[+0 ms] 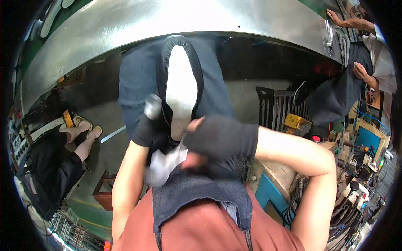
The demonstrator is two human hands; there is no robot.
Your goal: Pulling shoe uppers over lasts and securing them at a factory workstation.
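A black shoe (200, 79) lies sole side up on my lap, its toe pointing away from me. Its black upper is gathered in pleats around the toe, over a white insole (181, 83). My left hand (151, 123), in a black fingerless glove with a whitish covering on a fingertip, is closed on the shoe's left side near the heel. In a similar black glove, my right hand (215, 136) crosses over the heel end. It is closed around a silver-grey tool (159, 169) with a rounded end; motion blur hides its exact kind.
A shiny metal worktop (167, 16) curves across beyond my knees. At right stand a dark plastic crate (274, 106), a yellow box (298, 122) and cluttered machinery. One co-worker (356, 79) is at far right; another person's legs (86, 146) show at left, near a wooden stool (104, 190).
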